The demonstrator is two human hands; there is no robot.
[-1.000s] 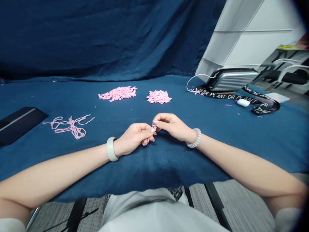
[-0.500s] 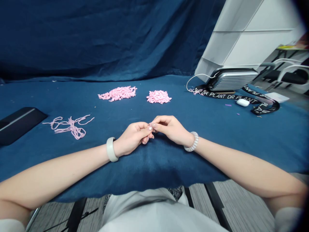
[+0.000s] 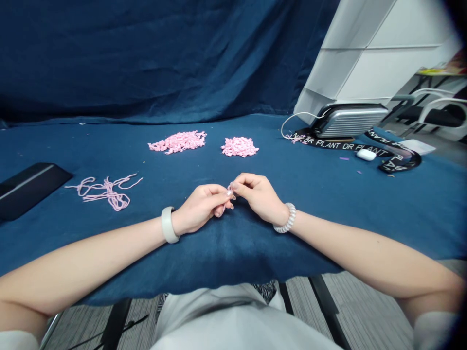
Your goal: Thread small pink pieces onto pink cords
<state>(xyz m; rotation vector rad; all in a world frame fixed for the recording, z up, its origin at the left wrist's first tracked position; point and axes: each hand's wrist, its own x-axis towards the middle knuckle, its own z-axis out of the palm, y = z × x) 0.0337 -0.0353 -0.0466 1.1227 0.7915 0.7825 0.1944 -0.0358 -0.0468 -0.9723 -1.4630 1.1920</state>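
Observation:
My left hand (image 3: 200,206) and my right hand (image 3: 260,195) meet fingertip to fingertip over the front of the blue-covered table (image 3: 310,194). Both are closed in a pinch on a short piece of pink yarn (image 3: 230,188), mostly hidden by the fingers. Loose pink yarn strands (image 3: 109,192) lie in a tangle left of my left hand. Beyond the hands are two heaps of small knotted pink yarn pieces: a wider heap (image 3: 178,142) on the left and a rounder heap (image 3: 239,146) on the right.
A dark flat case (image 3: 32,187) lies at the left edge. At the back right stand a ribbed silver case (image 3: 352,121) with a white cable, a black lettered strap (image 3: 328,144) and a white earbud case (image 3: 366,154). A blue curtain (image 3: 164,58) hangs behind.
My right hand has tilted slightly, its wrist shifting a little left and down. Both hands keep their pinch on the yarn; the heaps and loose strands stay put.

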